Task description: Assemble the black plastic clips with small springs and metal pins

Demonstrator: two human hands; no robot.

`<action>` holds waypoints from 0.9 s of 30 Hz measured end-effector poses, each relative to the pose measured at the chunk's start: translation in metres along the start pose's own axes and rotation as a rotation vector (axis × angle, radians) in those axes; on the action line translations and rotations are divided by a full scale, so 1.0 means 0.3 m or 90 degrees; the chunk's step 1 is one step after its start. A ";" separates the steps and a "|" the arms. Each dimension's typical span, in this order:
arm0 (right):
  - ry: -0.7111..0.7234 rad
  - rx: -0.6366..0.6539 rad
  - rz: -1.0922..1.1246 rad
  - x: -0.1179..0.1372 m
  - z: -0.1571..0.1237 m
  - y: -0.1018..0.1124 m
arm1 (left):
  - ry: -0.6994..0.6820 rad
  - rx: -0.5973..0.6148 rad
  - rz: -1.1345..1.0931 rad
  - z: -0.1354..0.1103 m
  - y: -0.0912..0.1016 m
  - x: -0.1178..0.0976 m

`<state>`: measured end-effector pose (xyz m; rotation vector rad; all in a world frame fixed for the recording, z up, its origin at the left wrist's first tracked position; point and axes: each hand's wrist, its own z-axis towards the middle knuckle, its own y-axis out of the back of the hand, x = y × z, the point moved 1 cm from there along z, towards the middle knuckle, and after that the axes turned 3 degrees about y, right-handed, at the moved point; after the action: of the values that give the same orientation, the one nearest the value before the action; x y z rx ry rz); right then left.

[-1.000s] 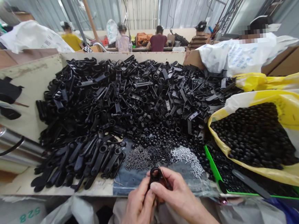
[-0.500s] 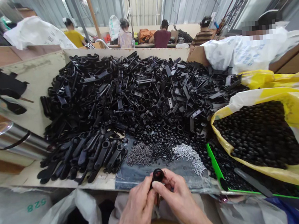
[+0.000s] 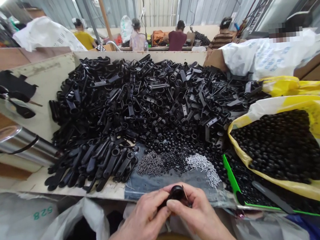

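Note:
Both hands meet at the table's front edge around a black plastic part with a round ring end (image 3: 177,192). My left hand (image 3: 147,213) is closed on its body from the left. The fingers of my right hand (image 3: 196,207) close on the ring end, the thumb pressed along its near side. My fingers cover most of the part. Just beyond lie a heap of silver pins (image 3: 203,164), a heap of brownish-grey small springs or screws (image 3: 151,164) and small black pieces (image 3: 174,161). Long black handle-like parts (image 3: 108,164) lie in a row to the left.
A large pile of black plastic parts (image 3: 135,92) fills the table's back. At right stand a yellow-white sack (image 3: 237,139) of black balls and a green tray (image 3: 231,177). A steel flask (image 3: 26,145) lies at left. Several people (image 3: 177,39) sit beyond.
The black part has turned in my hands, its ring end now tipped over to the right. My hands have shifted slightly, and the view has swung a little to the left.

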<state>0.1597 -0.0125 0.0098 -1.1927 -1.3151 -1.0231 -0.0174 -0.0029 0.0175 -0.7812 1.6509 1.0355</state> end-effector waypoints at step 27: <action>0.063 0.090 -0.123 -0.002 0.190 -0.046 | -0.028 -0.434 0.108 -0.038 0.159 0.045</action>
<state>0.1378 0.0416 0.0044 -0.9115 -1.4198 -1.0931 -0.0672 0.0069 0.0187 -1.0502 1.3372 1.7635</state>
